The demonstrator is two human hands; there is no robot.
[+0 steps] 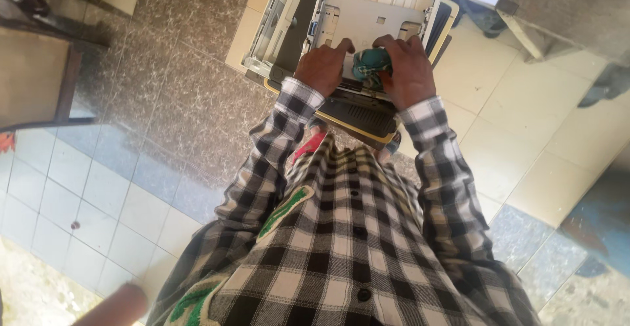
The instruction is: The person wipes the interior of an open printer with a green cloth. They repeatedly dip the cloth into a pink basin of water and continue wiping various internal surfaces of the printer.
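Observation:
A white and grey printer-like machine [367,18] with its paper tray open lies on a yellow-edged board in front of me. My left hand [323,67] rests flat on the machine's near edge, fingers spread a little. My right hand [408,70] presses a crumpled teal cloth [371,63] against the same edge, between the two hands. Both arms wear black-and-white checked sleeves.
A detached white tray part [279,21] lies left of the machine. A dark wooden piece of furniture [36,77] stands at the far left. A pale box corner [558,11] is at the upper right. The floor is tiled in brown, cream and blue.

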